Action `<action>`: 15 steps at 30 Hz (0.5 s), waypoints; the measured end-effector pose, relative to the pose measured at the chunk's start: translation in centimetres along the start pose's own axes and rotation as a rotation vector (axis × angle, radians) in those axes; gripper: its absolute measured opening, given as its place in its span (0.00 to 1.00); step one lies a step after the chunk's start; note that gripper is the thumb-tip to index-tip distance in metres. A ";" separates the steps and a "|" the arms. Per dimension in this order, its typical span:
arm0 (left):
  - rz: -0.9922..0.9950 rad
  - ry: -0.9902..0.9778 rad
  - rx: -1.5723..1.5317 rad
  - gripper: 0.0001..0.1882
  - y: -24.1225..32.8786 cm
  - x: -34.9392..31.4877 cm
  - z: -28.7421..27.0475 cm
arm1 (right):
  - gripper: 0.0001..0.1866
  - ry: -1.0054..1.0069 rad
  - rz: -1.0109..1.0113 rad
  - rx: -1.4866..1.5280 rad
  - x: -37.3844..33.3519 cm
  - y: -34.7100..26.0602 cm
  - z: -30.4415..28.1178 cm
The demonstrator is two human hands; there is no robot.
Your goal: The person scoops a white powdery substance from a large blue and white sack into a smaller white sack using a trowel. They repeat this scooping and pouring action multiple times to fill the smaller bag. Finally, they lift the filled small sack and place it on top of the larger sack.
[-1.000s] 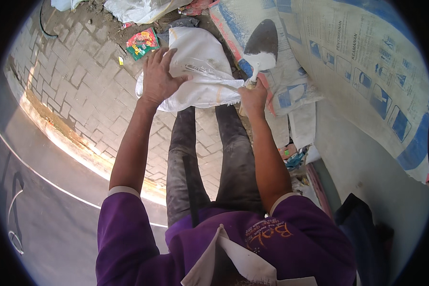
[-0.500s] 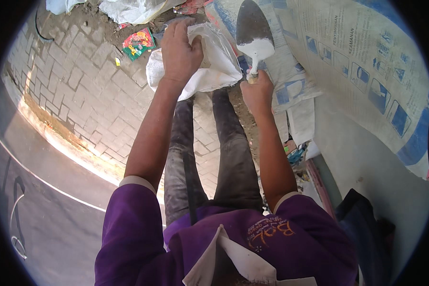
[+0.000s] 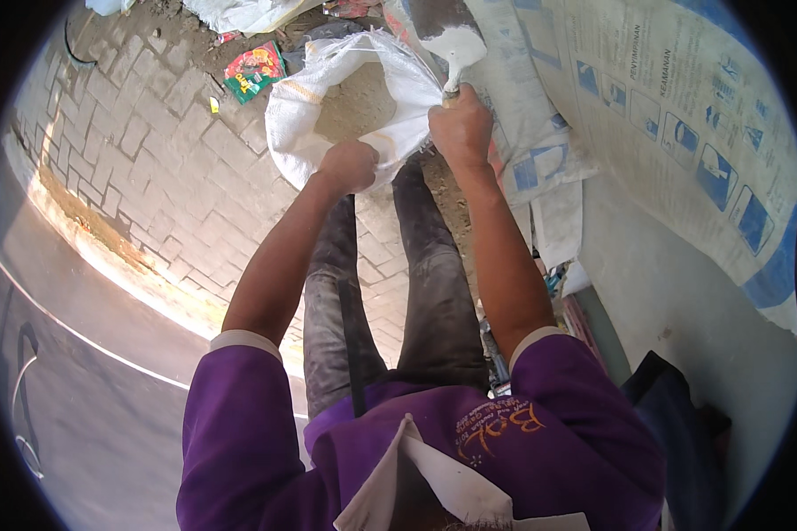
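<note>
A white woven sack (image 3: 294, 124) stands with its mouth wide, and grey-brown powder (image 3: 360, 99) shows inside. My left hand (image 3: 350, 165) is closed on the near edge of the sack's mouth. In my right hand (image 3: 463, 130) is the handle of a trowel (image 3: 456, 46). Its blade points away from me, coated white near the handle and dark toward the tip, which the frame cuts off. The right fist is at the sack's right rim; whether it also grips the fabric I cannot tell.
Paving bricks (image 3: 150, 168) cover the ground, with a red and green snack wrapper (image 3: 255, 73) left of the sack. Printed paper sacking (image 3: 629, 97) spreads along the right, beside a pale wall (image 3: 646, 292). A white plastic sheet (image 3: 248, 13) lies at the back.
My left hand has come down from above the sack to its near rim and closed there. The sack's mouth has widened. My right hand and trowel have shifted slightly away and left.
</note>
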State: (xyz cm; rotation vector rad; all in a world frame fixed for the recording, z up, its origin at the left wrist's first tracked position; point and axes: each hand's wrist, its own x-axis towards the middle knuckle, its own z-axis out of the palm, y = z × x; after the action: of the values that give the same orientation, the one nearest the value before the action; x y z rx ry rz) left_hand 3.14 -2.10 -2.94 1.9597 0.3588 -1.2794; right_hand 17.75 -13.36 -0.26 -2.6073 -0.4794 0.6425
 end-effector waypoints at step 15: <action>-0.351 1.039 -0.145 0.20 -7.4 -0.3 -6.2 | 0.12 -0.145 0.094 -0.041 -3.0 0.1 -4.1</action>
State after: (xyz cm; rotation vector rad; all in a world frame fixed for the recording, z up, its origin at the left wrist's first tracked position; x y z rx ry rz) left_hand 2.74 7.45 -4.64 2.3487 1.2932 -0.2786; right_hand 17.38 -15.96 4.08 -2.6466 -0.4192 0.8667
